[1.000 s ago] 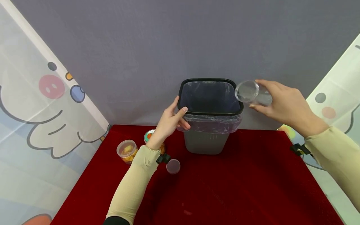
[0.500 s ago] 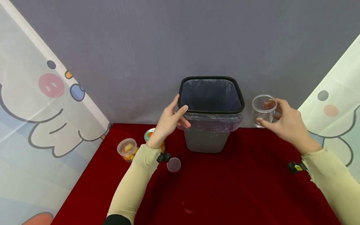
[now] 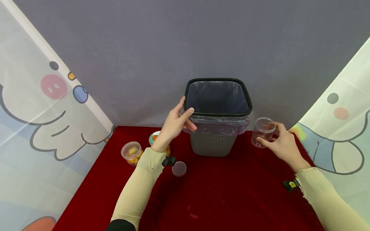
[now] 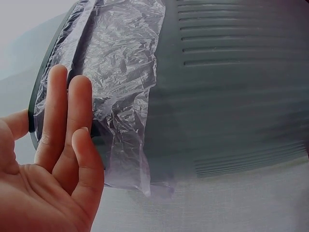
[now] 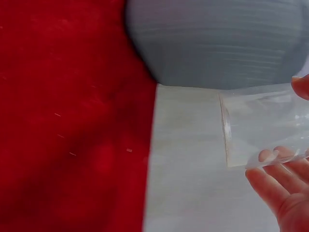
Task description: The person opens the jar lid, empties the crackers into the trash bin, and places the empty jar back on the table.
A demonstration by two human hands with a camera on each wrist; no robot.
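In the head view my right hand (image 3: 284, 144) grips a clear plastic jar (image 3: 262, 133), thumb on its near side and fingers round the far side. The jar has no lid on, stands nearly upright low over the table's back right, and looks empty. The right wrist view shows its clear wall (image 5: 260, 125) between thumb and fingers. My left hand (image 3: 174, 123) touches the near left corner of a grey trash bin (image 3: 212, 146), with fairly straight fingers against the rim and liner. A thin plastic liner (image 4: 120, 72) folds over the bin's black rim (image 3: 221, 115).
On the red-covered table (image 3: 231, 192), left of my left arm, stands an open tub (image 3: 132, 154) of yellow pieces. A second container with a green and orange label (image 3: 153, 137) is partly hidden behind my wrist. A round clear lid (image 3: 179, 169) lies nearby. A grey wall rises behind.
My right hand has moved from beside the bin's rim down toward the table. The jar, tipped toward the bin earlier, has turned nearly upright. My left hand has stayed at the bin.
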